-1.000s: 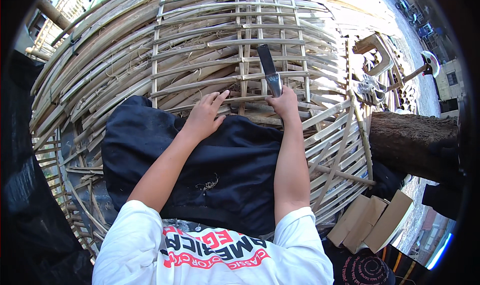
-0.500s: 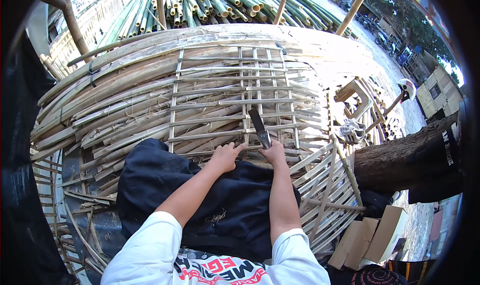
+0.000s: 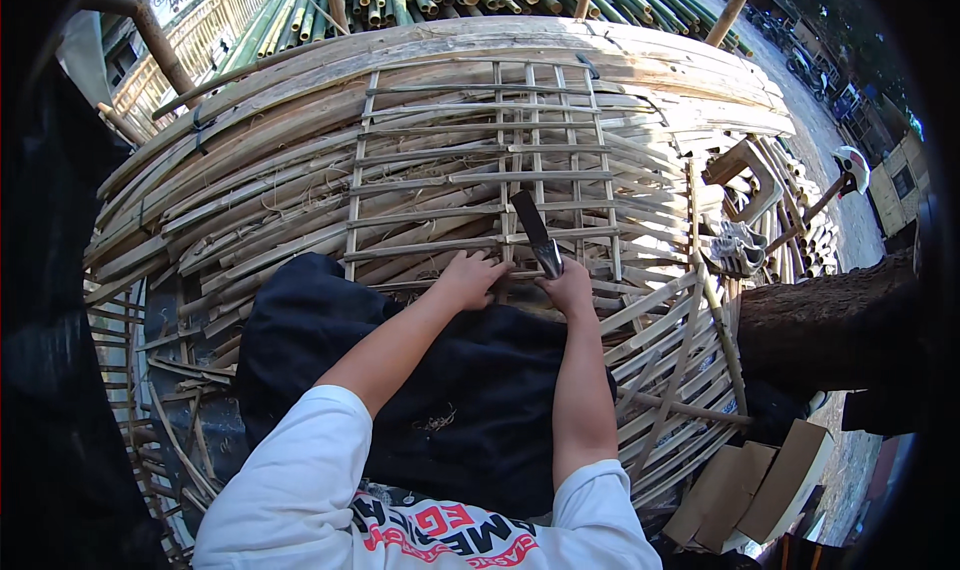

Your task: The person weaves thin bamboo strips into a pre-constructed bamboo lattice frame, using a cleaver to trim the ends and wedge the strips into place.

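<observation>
My right hand (image 3: 568, 286) grips a dark-bladed tool (image 3: 532, 218), blade pointing away, while my left hand (image 3: 470, 280) curls at the near edge of the bamboo lattice (image 3: 537, 177), seemingly to steady it, though I cannot tell whether it pinches a strip. The lattice lies ahead on piled bamboo strips (image 3: 250, 205); dark cloth (image 3: 400, 380) covers my lap, and a tree trunk (image 3: 830, 315) crowds my right.

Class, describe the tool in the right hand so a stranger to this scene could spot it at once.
Find the big, pale lattice mid-picture. Near its lower edge, right of centre, the right hand holds the tool, pointing up and leftward. Its dark, flat end and shiny grey lower part set it apart from the pale slats behind.
</observation>
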The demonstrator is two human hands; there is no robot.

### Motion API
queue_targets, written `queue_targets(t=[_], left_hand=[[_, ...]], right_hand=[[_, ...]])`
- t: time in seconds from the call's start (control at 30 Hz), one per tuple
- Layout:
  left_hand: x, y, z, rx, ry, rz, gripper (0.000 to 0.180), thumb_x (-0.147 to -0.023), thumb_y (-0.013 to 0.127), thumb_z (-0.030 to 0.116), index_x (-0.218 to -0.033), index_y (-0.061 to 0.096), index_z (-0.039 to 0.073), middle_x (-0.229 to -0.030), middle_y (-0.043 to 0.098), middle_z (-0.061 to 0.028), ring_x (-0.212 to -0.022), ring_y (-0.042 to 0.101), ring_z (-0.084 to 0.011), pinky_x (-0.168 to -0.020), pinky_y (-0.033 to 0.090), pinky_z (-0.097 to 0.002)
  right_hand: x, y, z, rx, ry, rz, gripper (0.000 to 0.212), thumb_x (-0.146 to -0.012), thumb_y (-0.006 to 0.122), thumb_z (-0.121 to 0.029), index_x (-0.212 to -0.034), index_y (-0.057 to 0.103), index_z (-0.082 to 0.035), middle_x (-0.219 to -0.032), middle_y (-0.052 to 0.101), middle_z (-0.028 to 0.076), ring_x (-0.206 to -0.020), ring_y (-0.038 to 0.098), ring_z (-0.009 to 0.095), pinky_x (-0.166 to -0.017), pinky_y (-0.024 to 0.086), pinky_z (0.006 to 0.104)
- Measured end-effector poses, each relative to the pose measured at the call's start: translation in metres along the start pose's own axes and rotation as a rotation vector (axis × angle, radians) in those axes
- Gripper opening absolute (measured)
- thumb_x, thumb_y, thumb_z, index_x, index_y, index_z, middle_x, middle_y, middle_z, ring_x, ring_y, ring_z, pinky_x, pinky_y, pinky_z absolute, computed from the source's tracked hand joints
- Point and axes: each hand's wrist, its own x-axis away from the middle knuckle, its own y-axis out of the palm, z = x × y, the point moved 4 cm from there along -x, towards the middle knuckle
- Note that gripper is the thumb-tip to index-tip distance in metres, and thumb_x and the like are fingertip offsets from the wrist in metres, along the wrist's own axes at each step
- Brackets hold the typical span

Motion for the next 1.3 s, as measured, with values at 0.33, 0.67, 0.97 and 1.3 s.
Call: queue_targets(t=[0.33, 0.67, 0.97, 1.3], left_hand=[[-0.003, 0.002, 0.000, -0.028, 0.013, 0.001, 0.071, -0.080, 0.073, 0.035, -0.142, 0.041, 0.022, -0.127, 0.059, -0.0058, -0.123, 0.052, -0.0266, -0.091, 0.046, -0.0444], [0.012, 0.006, 0.000, 0.098, -0.051, 0.099, 0.081, -0.081, 0.072, 0.026, -0.150, 0.031, 0.020, -0.145, 0.046, -0.0113, -0.134, 0.044, -0.0282, -0.100, 0.041, -0.0453], [0.130, -0.024, -0.023, 0.273, -0.109, 0.287, 0.075, -0.082, 0.070, 0.018, -0.147, 0.035, 0.011, -0.146, 0.041, -0.0179, -0.134, 0.041, -0.0371, -0.110, 0.034, -0.0459], [0.254, -0.089, -0.042, 0.410, -0.338, 0.576, 0.070, -0.080, 0.071, 0.015, -0.142, 0.041, 0.009, -0.142, 0.045, -0.0168, -0.132, 0.044, -0.0347, -0.108, 0.035, -0.0438]], right_hand=[[-0.001, -0.005, 0.003, -0.021, 0.011, 0.004, 0.040, -0.066, 0.083, -0.021, -0.101, 0.068, -0.007, -0.092, 0.071, 0.018, -0.090, 0.067, 0.036, -0.080, 0.052, 0.0449], [-0.005, 0.001, 0.006, 0.008, 0.001, 0.037, 0.040, -0.065, 0.083, -0.020, -0.098, 0.068, -0.006, -0.089, 0.070, 0.017, -0.087, 0.067, 0.035, -0.079, 0.052, 0.0430], [-0.008, 0.002, 0.012, -0.004, -0.015, 0.028, 0.041, -0.064, 0.084, -0.022, -0.097, 0.068, -0.006, -0.083, 0.070, 0.015, -0.080, 0.067, 0.033, -0.075, 0.052, 0.0409], [0.016, -0.024, -0.021, 0.025, -0.066, 0.172, 0.042, -0.066, 0.085, -0.025, -0.099, 0.068, -0.006, -0.087, 0.070, 0.016, -0.087, 0.066, 0.036, -0.077, 0.052, 0.0443]])
